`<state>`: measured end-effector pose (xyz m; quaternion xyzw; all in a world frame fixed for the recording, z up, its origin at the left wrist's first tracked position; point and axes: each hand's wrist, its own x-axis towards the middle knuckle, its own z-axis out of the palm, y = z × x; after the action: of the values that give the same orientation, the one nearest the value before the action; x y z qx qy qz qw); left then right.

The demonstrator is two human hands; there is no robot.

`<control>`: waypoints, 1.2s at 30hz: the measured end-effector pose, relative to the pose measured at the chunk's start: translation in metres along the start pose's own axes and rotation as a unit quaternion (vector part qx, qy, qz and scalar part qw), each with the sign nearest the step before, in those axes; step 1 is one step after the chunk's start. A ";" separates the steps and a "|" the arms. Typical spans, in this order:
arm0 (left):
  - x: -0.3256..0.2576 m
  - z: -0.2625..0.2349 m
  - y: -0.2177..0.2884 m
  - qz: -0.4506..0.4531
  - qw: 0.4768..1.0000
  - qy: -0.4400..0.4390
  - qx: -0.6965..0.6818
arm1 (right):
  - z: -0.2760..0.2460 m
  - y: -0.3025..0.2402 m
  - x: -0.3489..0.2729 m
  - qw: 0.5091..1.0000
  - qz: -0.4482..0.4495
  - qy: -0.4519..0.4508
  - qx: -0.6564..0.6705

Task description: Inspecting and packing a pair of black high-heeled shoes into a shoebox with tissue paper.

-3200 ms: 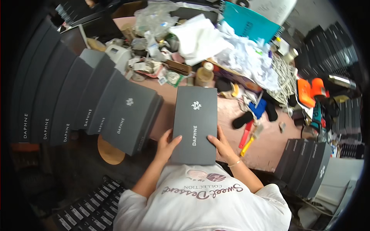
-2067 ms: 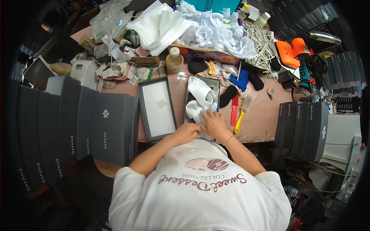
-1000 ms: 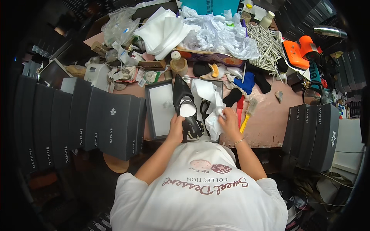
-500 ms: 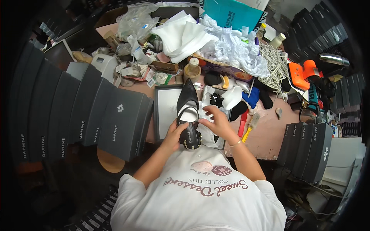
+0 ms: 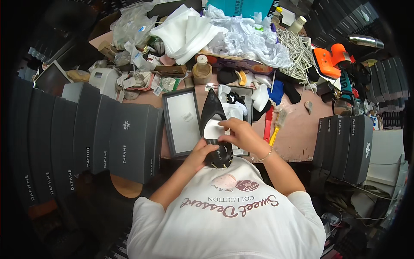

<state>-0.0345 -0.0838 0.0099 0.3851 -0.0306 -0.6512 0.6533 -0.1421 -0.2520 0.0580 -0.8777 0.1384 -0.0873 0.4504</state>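
Observation:
A black pointed shoe [image 5: 211, 106] lies in front of my body, toe pointing away, with a pale lining or pad [image 5: 213, 129] showing in its opening. Around its heel end, my left hand [image 5: 199, 154] is closed, thumb across the top. My right hand [image 5: 241, 134] comes in from the right, its bent fingers and thumb at the opening's right edge. Whether its fingertips also grip the pale piece is hard to see. Just behind lies an open shoebox [image 5: 249, 96] with white paper and a dark shoe, partly hidden. Left of the shoe rests a grey box lid [image 5: 167, 125].
Dark shoeboxes [image 5: 129, 142] are stacked at left, with more [image 5: 345, 146] at right. A red brush [image 5: 268, 127] and a yellow-handled brush [image 5: 277, 127] lie right of my right hand. Behind are a jar [image 5: 202, 71], crumpled white paper [image 5: 250, 41] and a pile of white sticks [image 5: 296, 54].
My right hand's fingers have moved in to the shoe's opening. The shoe has shifted slightly right with my left hand on it. The whole view has shifted, showing more of the lid.

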 end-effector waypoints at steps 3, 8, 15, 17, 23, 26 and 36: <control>-0.002 -0.002 -0.004 0.011 0.999 -0.008 0.040 | 0.015 0.002 0.008 0.986 -0.040 -0.008 -0.162; -0.006 0.006 -0.001 -0.024 0.999 0.025 0.004 | 0.032 0.016 0.008 0.980 -0.024 0.010 -0.196; -0.008 0.009 -0.009 0.020 0.997 0.041 0.059 | 0.040 0.015 0.013 0.983 -0.004 -0.013 -0.183; -0.008 0.011 -0.008 0.010 0.999 0.040 0.033 | 0.049 0.020 0.001 0.975 -0.024 -0.017 -0.221; -0.008 0.005 0.003 0.002 0.998 0.036 -0.057 | -0.018 0.020 -0.033 0.974 0.085 0.193 0.085; -0.011 0.000 0.001 -0.023 0.997 0.024 -0.076 | -0.029 0.029 -0.044 0.963 0.144 0.215 0.081; -0.010 0.005 0.005 -0.040 0.996 0.015 -0.083 | -0.015 0.007 -0.060 0.980 0.027 0.190 -0.054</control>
<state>-0.0340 -0.0783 0.0206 0.3402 0.0485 -0.6711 0.6569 -0.2039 -0.2487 0.0591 -0.8640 0.2493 -0.2325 0.3705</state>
